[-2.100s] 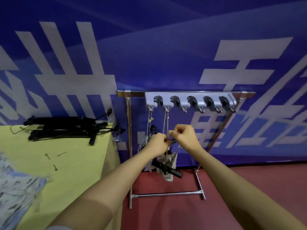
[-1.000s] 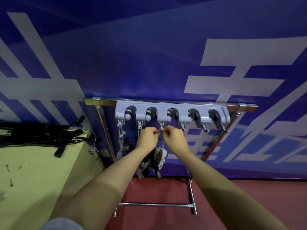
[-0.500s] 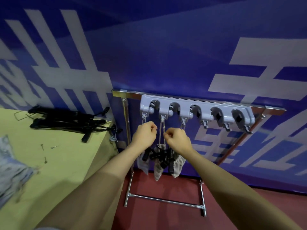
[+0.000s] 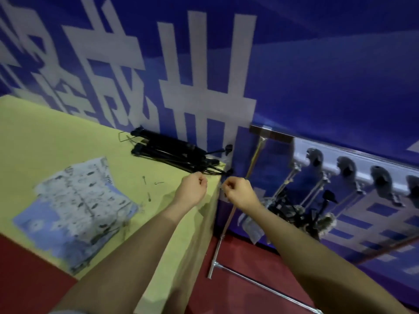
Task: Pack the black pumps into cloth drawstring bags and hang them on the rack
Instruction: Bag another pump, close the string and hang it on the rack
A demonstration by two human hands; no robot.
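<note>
The rack's grey hook bar (image 4: 301, 152) sits at the right on a metal frame (image 4: 217, 250). Three cloth drawstring bags (image 4: 327, 222) hang by their cords from its left hooks, with black pumps (image 4: 284, 208) poking out of them. A flat pile of patterned white-and-blue cloth bags (image 4: 77, 209) lies on the yellow table (image 4: 34, 137). My left hand (image 4: 192, 189) hovers over the table's right edge, fingers curled, holding nothing. My right hand (image 4: 240, 193) is beside it, left of the hanging bags, also curled with nothing visible in it.
A bundle of black clip hangers (image 4: 172, 152) lies at the table's far right corner. Several small metal pins (image 4: 148, 189) are scattered on the cloth near my left hand. Red floor (image 4: 249, 279) lies under the rack, a blue banner wall (image 4: 317, 75) behind.
Both hands have let go of the drawstring at the hooks and moved left toward the table. The view has swung left; the third bag now hangs free.
</note>
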